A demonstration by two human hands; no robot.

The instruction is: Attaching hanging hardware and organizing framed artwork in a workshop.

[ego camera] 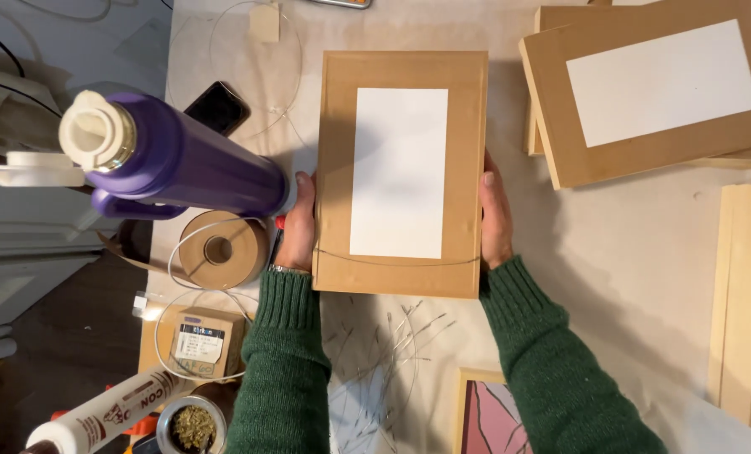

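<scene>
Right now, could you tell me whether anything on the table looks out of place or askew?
The stacked brown panels at top right lie tilted and fanned, unlike the panel held squarely between the left hand and right hand. Loose wire lies tangled below it.

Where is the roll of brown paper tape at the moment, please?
In the head view, the roll of brown tape lies left of the left hand, just below the purple bottle and above the small cardboard box.

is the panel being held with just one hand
No, both hands grip the brown panel: the left hand on its left edge and the right hand on its right edge.
</scene>
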